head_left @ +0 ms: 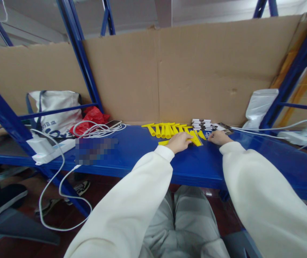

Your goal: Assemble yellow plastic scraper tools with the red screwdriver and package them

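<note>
My left hand (179, 142) is on the blue tabletop with its fingers closed at the edge of a flat yellow piece (196, 139), which seems to have a clear film along its right side. Under that hand, another yellow piece (163, 142) pokes out to the left. Just to the right, my right hand (219, 138) has its fingers curled together low over the table; whatever they pinch is too small to make out. A small pointed yellow piece (202, 135) lies between the hands. Behind my left hand, several yellow T-shaped pieces with tube-like handles (167, 132) lie in a row.
White packets with dark print (201, 124) are stacked behind the hands, beside a dark card (225, 127). White cables (100, 130), a red bag (94, 116), a cloth tote (58, 111) and a power strip (48, 152) are leftward. A white pouch (261, 105) leans right. Cardboard (196, 71) closes the back.
</note>
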`<state>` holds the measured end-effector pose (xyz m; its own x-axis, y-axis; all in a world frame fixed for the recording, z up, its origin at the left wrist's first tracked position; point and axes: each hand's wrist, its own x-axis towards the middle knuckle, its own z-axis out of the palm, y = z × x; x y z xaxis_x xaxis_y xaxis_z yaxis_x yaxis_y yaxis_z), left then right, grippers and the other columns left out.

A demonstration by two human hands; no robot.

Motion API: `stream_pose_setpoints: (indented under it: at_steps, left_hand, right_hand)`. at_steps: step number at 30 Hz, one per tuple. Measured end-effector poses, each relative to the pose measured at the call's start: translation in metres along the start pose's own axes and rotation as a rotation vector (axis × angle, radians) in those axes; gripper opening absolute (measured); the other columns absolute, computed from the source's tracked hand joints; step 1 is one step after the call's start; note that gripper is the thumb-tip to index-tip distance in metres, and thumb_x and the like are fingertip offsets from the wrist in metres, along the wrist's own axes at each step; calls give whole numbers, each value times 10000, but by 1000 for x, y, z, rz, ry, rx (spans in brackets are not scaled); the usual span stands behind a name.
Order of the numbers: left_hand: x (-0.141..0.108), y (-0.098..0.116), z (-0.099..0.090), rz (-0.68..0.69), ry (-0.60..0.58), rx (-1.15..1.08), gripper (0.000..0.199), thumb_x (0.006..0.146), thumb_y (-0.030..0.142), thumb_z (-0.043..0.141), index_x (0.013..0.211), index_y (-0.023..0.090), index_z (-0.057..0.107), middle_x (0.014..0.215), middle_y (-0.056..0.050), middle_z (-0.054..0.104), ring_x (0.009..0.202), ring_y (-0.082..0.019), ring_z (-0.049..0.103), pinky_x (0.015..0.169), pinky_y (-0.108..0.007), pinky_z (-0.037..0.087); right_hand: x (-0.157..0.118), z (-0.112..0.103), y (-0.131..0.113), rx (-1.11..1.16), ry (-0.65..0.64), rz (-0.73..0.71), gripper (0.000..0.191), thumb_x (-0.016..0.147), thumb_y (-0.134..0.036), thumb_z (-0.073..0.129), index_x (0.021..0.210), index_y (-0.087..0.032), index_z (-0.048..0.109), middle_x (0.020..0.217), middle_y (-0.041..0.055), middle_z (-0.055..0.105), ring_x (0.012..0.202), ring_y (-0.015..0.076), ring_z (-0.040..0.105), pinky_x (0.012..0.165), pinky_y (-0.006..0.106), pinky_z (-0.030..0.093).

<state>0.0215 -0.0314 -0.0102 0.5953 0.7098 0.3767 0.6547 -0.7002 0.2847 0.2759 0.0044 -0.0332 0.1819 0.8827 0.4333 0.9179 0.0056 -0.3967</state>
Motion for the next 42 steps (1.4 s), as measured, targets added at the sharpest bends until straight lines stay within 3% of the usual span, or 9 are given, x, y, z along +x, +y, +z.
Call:
stream_pose_setpoints:
  at_steps: [2, 6, 10, 21, 25, 30, 37, 42]
  left_hand:
    - [1, 0, 1, 12, -2, 13, 305, 969, 217, 596, 1236, 183, 739, 1326, -119, 708, 1278, -269, 633, 1113, -391, 480]
    - [2, -1, 4, 54, -1, 26, 296, 975, 220, 583, 1228, 220, 738, 1307, -92, 714, 1255, -251, 640, 1098, -377, 484]
    - [1, 1, 5, 129, -14, 66, 318, 988, 225, 554, 1259, 231, 719, 1294, -87, 709, 1238, -247, 643, 1079, -372, 490]
    - [-1, 3, 4, 146, -13, 76, 310, 980, 214, 558, 1236, 239, 730, 1252, -91, 708, 1210, -250, 656, 1058, -369, 512]
    - [0, 3, 5, 145, -6, 69, 306, 981, 214, 553, 1231, 234, 730, 1262, -95, 709, 1222, -257, 651, 1061, -376, 508]
    - [2, 2, 4, 124, 59, 35, 288, 982, 201, 542, 1203, 213, 727, 1305, -96, 695, 1250, -250, 634, 1091, -372, 485]
    - [5, -7, 4, 101, 123, 12, 276, 978, 190, 523, 1204, 191, 681, 1276, -110, 697, 1219, -248, 642, 1090, -400, 491]
    - [4, -7, 6, 105, 94, 10, 389, 984, 187, 511, 1366, 170, 588, 1423, -131, 637, 1323, -249, 596, 1128, -386, 464]
  right_hand:
    - [-1, -7, -12, 53, -60, 2, 111, 706, -235, 678, 607, -187, 686, 730, 88, 706, 867, 256, 679, 886, 391, 526]
    - [-7, -12, -39, 395, -8, -125, 138, 759, -302, 643, 750, -191, 726, 861, 74, 753, 900, 243, 686, 914, 390, 533]
    - [-14, -5, -56, 491, -12, -122, 98, 734, -285, 674, 682, -202, 674, 859, 61, 742, 933, 242, 680, 957, 413, 514]
    - [-16, -4, -55, 513, -91, -136, 121, 718, -289, 666, 637, -208, 630, 828, 50, 730, 932, 241, 669, 977, 410, 499]
    - [-18, -1, -58, 514, -61, -69, 88, 711, -281, 674, 704, -202, 635, 864, 50, 720, 937, 246, 659, 940, 413, 510]
    - [-17, -4, -59, 660, 11, 69, 217, 713, -334, 738, 863, -186, 685, 976, 75, 738, 961, 237, 661, 896, 387, 525]
    - [-24, -16, -62, 814, -281, 68, 303, 622, -459, 826, 636, -188, 692, 821, 82, 754, 885, 240, 675, 862, 368, 529]
    - [-28, -15, -65, 822, -307, 46, 270, 603, -429, 820, 607, -193, 691, 767, 66, 747, 831, 223, 671, 870, 365, 526]
